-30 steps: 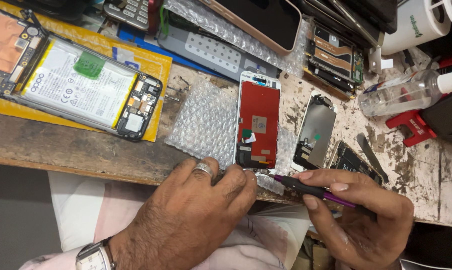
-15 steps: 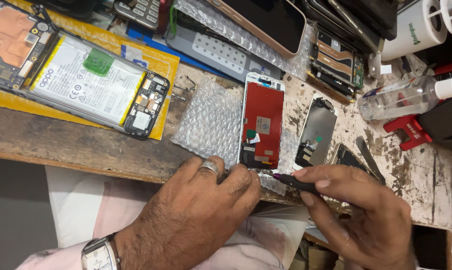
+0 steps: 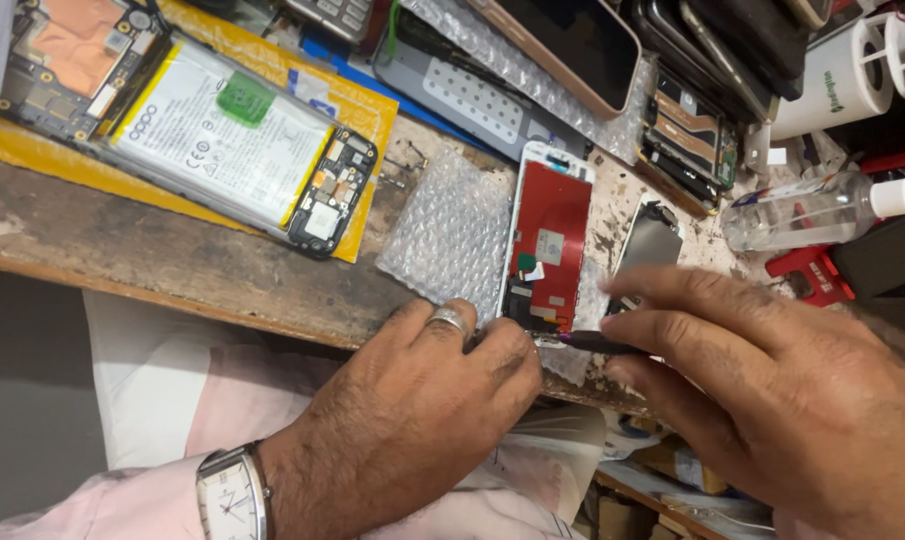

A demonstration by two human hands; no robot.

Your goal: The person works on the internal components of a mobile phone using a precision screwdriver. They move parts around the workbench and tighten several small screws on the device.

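**Two hands meet at the near end of a red phone screen**

The big wooden desk is old and scratched. On its far left lies an open phone with its white battery showing, on a yellow sheet. A clear bottle lies on the far right.

In the middle is a sheet of bubble wrap. Just beside it lies the phone screen part, red in the middle with a white frame. Its long side runs away from the person, from the desk's near edge up toward the back. A small grey plate lies just to its right.

The left hand wears a ring and a watch. Its fingers are curled and press down at the near end of the screen part, holding it flat. The right hand comes in from the right side. Its fingers are closed around a thin dark tool. The tool lies sideways, across the screen's long way, and its tip touches the screen's near end, right beside the left fingertips. Both hands are at that same near end.
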